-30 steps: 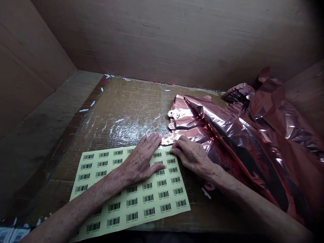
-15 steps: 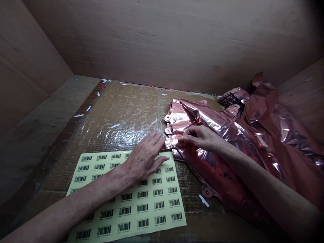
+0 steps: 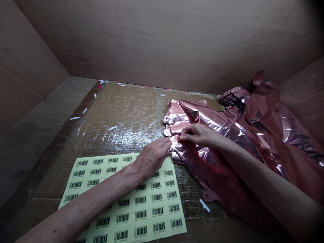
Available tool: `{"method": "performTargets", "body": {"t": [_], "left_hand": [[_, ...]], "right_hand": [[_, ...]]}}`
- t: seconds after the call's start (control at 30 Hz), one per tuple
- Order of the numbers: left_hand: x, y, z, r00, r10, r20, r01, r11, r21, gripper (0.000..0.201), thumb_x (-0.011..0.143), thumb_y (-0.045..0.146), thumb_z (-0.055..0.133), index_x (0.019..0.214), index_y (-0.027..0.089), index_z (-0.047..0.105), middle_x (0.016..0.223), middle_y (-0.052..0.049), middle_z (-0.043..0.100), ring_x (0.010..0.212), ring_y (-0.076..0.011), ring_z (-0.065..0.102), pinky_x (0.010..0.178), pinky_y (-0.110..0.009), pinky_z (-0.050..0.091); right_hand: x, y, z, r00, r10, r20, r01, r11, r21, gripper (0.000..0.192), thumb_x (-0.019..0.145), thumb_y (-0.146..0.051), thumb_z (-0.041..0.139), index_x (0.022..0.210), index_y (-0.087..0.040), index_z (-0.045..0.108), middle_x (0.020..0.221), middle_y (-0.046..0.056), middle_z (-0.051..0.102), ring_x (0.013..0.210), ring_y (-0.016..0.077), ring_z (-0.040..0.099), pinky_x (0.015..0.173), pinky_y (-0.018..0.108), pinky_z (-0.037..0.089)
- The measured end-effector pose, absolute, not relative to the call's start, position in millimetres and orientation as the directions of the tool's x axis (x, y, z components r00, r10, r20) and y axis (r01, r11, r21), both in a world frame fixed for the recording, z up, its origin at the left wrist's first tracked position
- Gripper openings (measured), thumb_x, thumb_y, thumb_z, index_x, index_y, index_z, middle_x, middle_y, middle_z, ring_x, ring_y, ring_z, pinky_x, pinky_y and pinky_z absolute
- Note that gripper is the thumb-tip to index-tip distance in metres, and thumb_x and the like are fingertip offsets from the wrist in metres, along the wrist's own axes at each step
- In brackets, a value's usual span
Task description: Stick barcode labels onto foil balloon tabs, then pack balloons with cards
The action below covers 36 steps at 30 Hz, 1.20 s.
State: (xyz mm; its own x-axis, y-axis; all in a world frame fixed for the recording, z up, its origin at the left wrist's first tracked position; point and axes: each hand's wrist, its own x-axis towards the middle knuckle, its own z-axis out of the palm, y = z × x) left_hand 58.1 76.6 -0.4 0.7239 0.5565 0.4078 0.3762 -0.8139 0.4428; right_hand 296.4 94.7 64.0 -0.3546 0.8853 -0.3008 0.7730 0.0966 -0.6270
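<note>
Rose-gold foil balloons [image 3: 227,135] (flat, uninflated) are being pinched at their near edge by the right hand [image 3: 196,134], while the left hand [image 3: 153,157] is pressing flat-fingered beside it, over a barcode sticker sheet [image 3: 131,199] on the taped counter [image 3: 121,118]; slippery foil could crease a label.

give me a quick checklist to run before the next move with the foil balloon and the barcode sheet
1. Left hand on the balloon edge: ok, fingertips touch the rose-gold foil balloon.
2. Right hand gripping foil: ok, fingers pinch it near the edge.
3. Barcode sticker sheet flat and within reach: ok, lying under the left wrist.
4. Sticker on a fingertip: cannot tell, too small to see.
5. Foil smooth where the hands meet: not ok, creased.
6. Cardboard work surface free of scraps: not ok, white strips lie about.
</note>
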Motion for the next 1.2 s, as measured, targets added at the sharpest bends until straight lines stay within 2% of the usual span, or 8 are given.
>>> {"method": "performTargets", "body": {"t": [0.27, 0.4, 0.53, 0.63, 0.8, 0.87, 1.1, 1.2], "left_hand": [[61.6, 74.7, 11.0, 0.806, 0.527, 0.271, 0.447, -0.841, 0.305, 0.033, 0.092, 0.001, 0.038, 0.118, 0.014, 0.054, 0.12, -0.013, 0.062, 0.104, -0.0239, 0.062, 0.085, -0.038, 0.057], [62.8, 77.9, 13.0, 0.793, 0.529, 0.302, 0.405, -0.829, 0.386, 0.023, 0.095, 0.006, 0.039, 0.11, 0.012, 0.056, 0.106, -0.011, 0.065, 0.095, -0.0211, 0.063, 0.085, -0.036, 0.056], [62.6, 81.5, 17.4, 0.744, 0.567, 0.352, 0.397, -0.8, 0.45, 0.019, 0.099, 0.015, 0.04, 0.1, 0.012, 0.059, 0.096, -0.01, 0.066, 0.089, -0.0208, 0.064, 0.082, -0.036, 0.055], [61.9, 85.4, 18.3, 0.735, 0.581, 0.349, 0.393, -0.785, 0.479, 0.021, 0.1, 0.02, 0.043, 0.093, 0.014, 0.061, 0.088, -0.007, 0.066, 0.081, -0.019, 0.063, 0.077, -0.035, 0.055], [61.5, 91.7, 15.2, 0.733, 0.578, 0.359, 0.354, -0.775, 0.524, 0.02, 0.098, 0.022, 0.048, 0.092, 0.017, 0.066, 0.081, -0.004, 0.068, 0.076, -0.0165, 0.065, 0.074, -0.031, 0.055], [59.4, 91.5, 15.9, 0.741, 0.57, 0.355, 0.355, -0.781, 0.513, 0.022, 0.099, 0.023, 0.048, 0.093, 0.017, 0.068, 0.085, -0.005, 0.07, 0.082, -0.0174, 0.067, 0.079, -0.033, 0.056], [28.3, 83.9, 20.1, 0.843, 0.485, 0.234, 0.369, -0.836, 0.405, 0.038, 0.098, 0.034, 0.055, 0.128, 0.012, 0.057, 0.134, -0.015, 0.058, 0.129, -0.0307, 0.052, 0.11, -0.053, 0.044], [20.4, 81.3, 12.4, 0.81, 0.547, 0.211, 0.434, -0.802, 0.411, 0.04, 0.1, 0.029, 0.052, 0.136, 0.013, 0.049, 0.141, -0.015, 0.053, 0.137, -0.0301, 0.045, 0.116, -0.055, 0.037]], "right_hand": [[277.3, 63.8, 58.0, -0.229, 0.973, 0.01, 0.948, 0.225, -0.225, 0.026, 0.099, -0.034, 0.05, 0.089, -0.017, 0.068, 0.082, 0.008, 0.067, 0.071, 0.0188, 0.06, 0.062, 0.029, 0.041], [246.2, 27.0, 47.9, -0.334, 0.916, 0.222, 0.939, 0.345, -0.011, 0.02, 0.098, -0.029, 0.054, 0.108, -0.016, 0.066, 0.097, 0.011, 0.067, 0.078, 0.0214, 0.06, 0.062, 0.031, 0.044], [230.7, 18.9, 33.5, -0.448, 0.862, 0.237, 0.891, 0.409, 0.197, 0.022, 0.087, -0.001, 0.051, 0.094, -0.012, 0.069, 0.084, 0.011, 0.066, 0.073, 0.0226, 0.058, 0.061, 0.032, 0.043], [239.2, 26.6, 33.3, -0.394, 0.881, 0.264, 0.917, 0.397, 0.044, 0.022, 0.092, -0.009, 0.05, 0.081, -0.014, 0.068, 0.076, 0.009, 0.063, 0.066, 0.0195, 0.054, 0.058, 0.031, 0.039], [267.0, 38.7, 53.6, -0.129, 0.99, 0.052, 0.687, 0.127, -0.716, 0.035, 0.096, -0.04, 0.053, 0.073, -0.016, 0.065, 0.072, 0.003, 0.062, 0.066, 0.0152, 0.056, 0.061, 0.027, 0.042], [289.4, 43.1, 66.2, -0.069, 0.996, -0.065, 0.569, -0.014, -0.822, 0.036, 0.093, -0.048, 0.056, 0.08, -0.017, 0.067, 0.074, 0.003, 0.064, 0.067, 0.0156, 0.056, 0.061, 0.028, 0.043], [403.9, 64.5, 122.3, 0.441, 0.882, 0.165, 0.829, -0.33, -0.451, 0.036, 0.088, -0.051, 0.062, 0.07, -0.02, 0.063, 0.067, 0.004, 0.055, 0.066, 0.0183, 0.052, 0.059, 0.032, 0.037], [375.0, 49.7, 122.1, 0.288, 0.84, 0.46, 0.957, -0.241, -0.16, 0.021, 0.09, -0.039, 0.064, 0.088, -0.018, 0.067, 0.095, 0.013, 0.061, 0.09, 0.0252, 0.058, 0.074, 0.039, 0.043]]}}
